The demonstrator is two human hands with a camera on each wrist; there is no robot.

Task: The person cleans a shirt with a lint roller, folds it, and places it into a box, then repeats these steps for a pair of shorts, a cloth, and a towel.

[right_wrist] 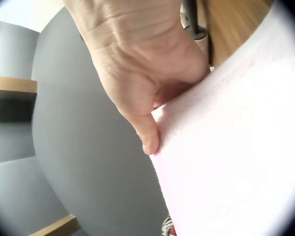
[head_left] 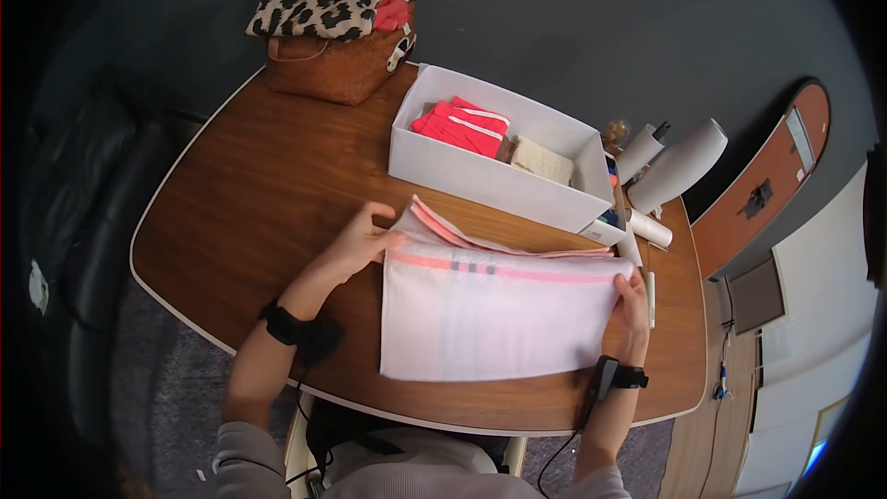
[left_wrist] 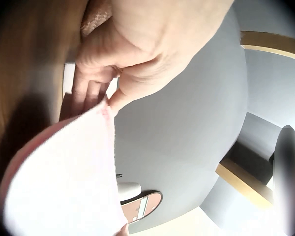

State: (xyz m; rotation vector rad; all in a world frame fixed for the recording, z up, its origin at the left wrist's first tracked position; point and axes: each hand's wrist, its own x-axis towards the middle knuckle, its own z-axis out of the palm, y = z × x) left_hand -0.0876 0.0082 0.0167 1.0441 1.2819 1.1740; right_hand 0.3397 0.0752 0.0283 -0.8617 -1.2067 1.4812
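Note:
A pale pink towel (head_left: 499, 323) with a brighter pink striped band is stretched between both hands over the front of the table, its folded top edge facing away from me. My left hand (head_left: 356, 245) pinches its upper left corner between thumb and fingers. At the upper right corner, my right hand (head_left: 632, 300) grips the cloth, thumb on the near face. In the left wrist view the left hand (left_wrist: 132, 54) has the towel's corner at its thumb tip. The right wrist view shows the right thumb (right_wrist: 148, 137) pressed along the towel's edge, with the other fingers partly hidden behind the cloth.
Beyond the towel stands a white box (head_left: 490, 180) holding folded red cloth (head_left: 462, 127) and a cream cloth (head_left: 542, 160). A brown woven bag (head_left: 337, 69) topped with animal-print fabric (head_left: 323, 0) sits at the far left. White cylindrical items (head_left: 650, 228) lie at the right.

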